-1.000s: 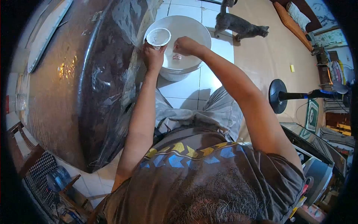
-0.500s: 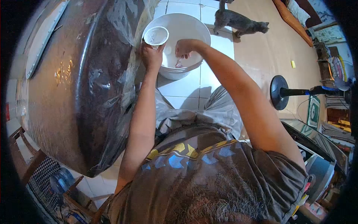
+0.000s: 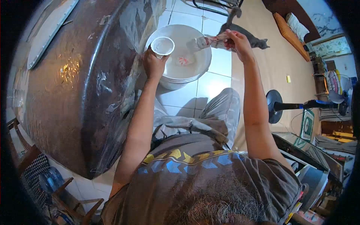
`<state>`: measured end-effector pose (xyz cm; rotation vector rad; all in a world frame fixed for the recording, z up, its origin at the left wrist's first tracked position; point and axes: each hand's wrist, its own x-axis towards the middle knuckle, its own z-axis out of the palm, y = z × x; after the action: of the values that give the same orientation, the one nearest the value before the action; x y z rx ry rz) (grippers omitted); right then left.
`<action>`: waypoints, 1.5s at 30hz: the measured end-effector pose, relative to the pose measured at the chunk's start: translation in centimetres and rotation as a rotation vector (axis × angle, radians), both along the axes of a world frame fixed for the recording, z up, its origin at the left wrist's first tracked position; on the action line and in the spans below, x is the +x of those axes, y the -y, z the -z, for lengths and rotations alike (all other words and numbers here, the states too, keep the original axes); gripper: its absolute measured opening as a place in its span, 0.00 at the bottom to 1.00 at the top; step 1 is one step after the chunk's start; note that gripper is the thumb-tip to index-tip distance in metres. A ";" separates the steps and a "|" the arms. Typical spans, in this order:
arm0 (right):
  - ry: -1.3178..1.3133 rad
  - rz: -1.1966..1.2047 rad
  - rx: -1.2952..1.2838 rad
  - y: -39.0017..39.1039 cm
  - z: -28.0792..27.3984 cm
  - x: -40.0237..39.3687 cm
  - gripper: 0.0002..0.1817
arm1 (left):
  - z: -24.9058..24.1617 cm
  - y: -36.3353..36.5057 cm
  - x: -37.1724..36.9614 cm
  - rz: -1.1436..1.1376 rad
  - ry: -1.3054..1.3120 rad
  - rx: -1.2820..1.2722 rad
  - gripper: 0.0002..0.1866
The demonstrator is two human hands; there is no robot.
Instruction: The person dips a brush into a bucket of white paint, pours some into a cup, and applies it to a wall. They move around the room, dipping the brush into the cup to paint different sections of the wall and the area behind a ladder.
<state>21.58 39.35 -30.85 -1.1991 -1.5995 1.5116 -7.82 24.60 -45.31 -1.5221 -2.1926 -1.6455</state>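
Far left: bulky plastic-wrapped furniture [image 3: 86, 86], its loose film reaching close to the bucket side. An elbow or sleeve snagging there could jerk the left arm.

Left hand [image 3: 154, 64] curled round the lower side of a white cup [image 3: 163, 45], mouth up, above the left rim of a big white bucket [image 3: 175, 84]. Inside of the cup looks pale; cannot tell how full it is. Grip comes from one side and below, so a slight roll of the wrist might tip it, and whatever is inside would go into the bucket or down onto the tiled floor [image 3: 213, 81].

Bucket stands on the tiles just ahead of the person's knees. A shifted knee could nudge it. Near its middle, inside, a small pinkish-red piece [image 3: 183, 60] (too blurred to name); easily overlooked against the cloudy white, I would judge.

Right hand [image 3: 237, 42] pinches one end of a clear, crumpled wrapper [image 3: 203, 42] with red marks, the free end hanging out across the bucket's right rim. Limp and held only by the fingertips: it could slip, or drip outside if wet.

Just beyond that hand, a grey cat [image 3: 258, 41], partly hidden by it. A sudden turn by the animal could bump the wrist or catch the wrapper.
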 end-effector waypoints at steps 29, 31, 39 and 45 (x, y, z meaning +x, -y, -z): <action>-0.130 0.139 0.121 3.4 -0.4 -2.6 0.18 | -0.4 0.6 -0.2 0.008 -0.161 -0.225 0.39; -0.106 0.120 0.178 4.7 -2.2 -2.6 0.18 | -0.6 0.7 0.0 0.026 -0.159 -0.167 0.39; 0.184 -0.317 0.695 9.2 -4.2 -4.9 0.12 | -0.4 0.7 0.0 -0.014 -0.225 -0.191 0.40; 0.464 -0.535 1.094 10.7 -3.8 -5.5 0.16 | -0.8 0.7 0.0 0.024 -0.214 -0.171 0.40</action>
<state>16.07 28.64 -27.05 -0.4878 -2.6591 0.3520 -7.83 23.86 -44.46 -1.6814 -2.2542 -1.2591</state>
